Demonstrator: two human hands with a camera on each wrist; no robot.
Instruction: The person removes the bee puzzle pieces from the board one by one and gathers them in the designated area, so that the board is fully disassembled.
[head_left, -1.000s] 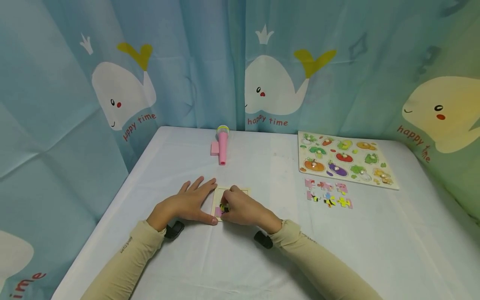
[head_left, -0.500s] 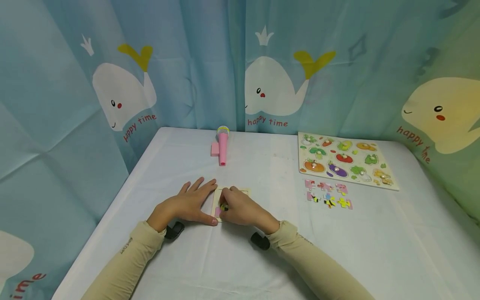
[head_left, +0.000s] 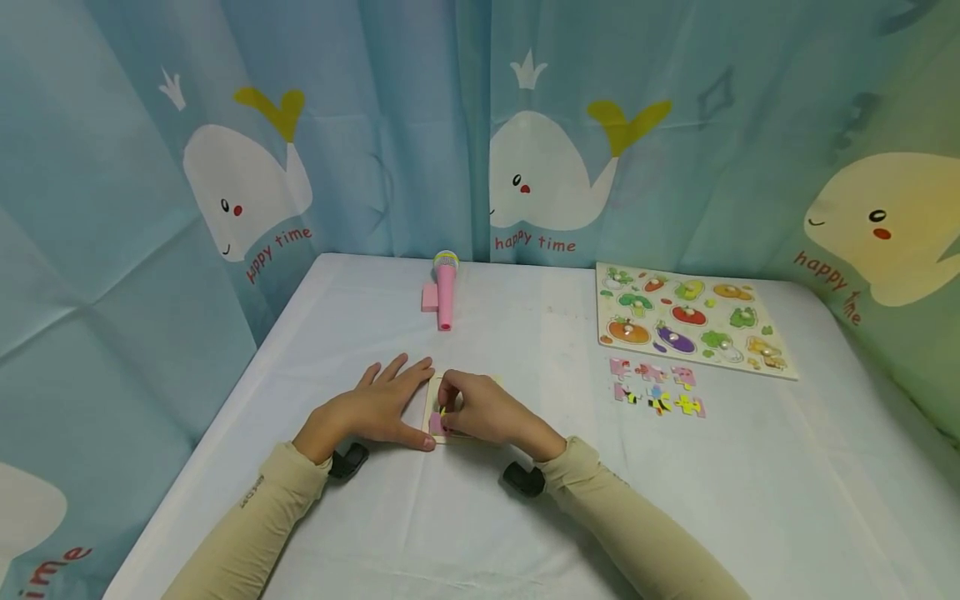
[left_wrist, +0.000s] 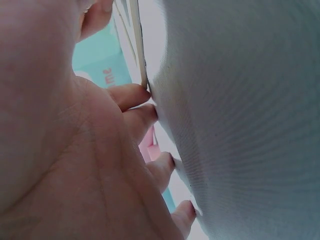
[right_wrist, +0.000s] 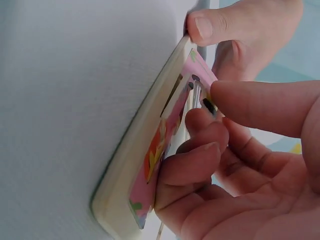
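My left hand (head_left: 372, 414) lies with fingers spread on the table, its thumb and index fingertip against the left edge of a small wooden puzzle board (head_left: 427, 417). Over the board, my right hand (head_left: 487, 408) pinches a puzzle piece (right_wrist: 209, 106) between thumb and index finger. That piece shows black and yellow; most of it is hidden by the fingers. Beside it, a pink corner piece (head_left: 437, 425) sits in the board's lower left. More pink pieces with orange and yellow (right_wrist: 152, 160) lie along the board's near side in the right wrist view.
Several loose puzzle pieces (head_left: 656, 387) lie in two rows to the right. Behind them is a vegetable peg board (head_left: 693, 317). A pink toy microphone (head_left: 446, 292) and a small pink block (head_left: 429, 297) rest at the back. A whale-print curtain (head_left: 420, 125) surrounds the table.
My right hand has shifted and turned slightly over the board, and the bee print seen under its fingers is now mostly covered. My left hand stays in place.
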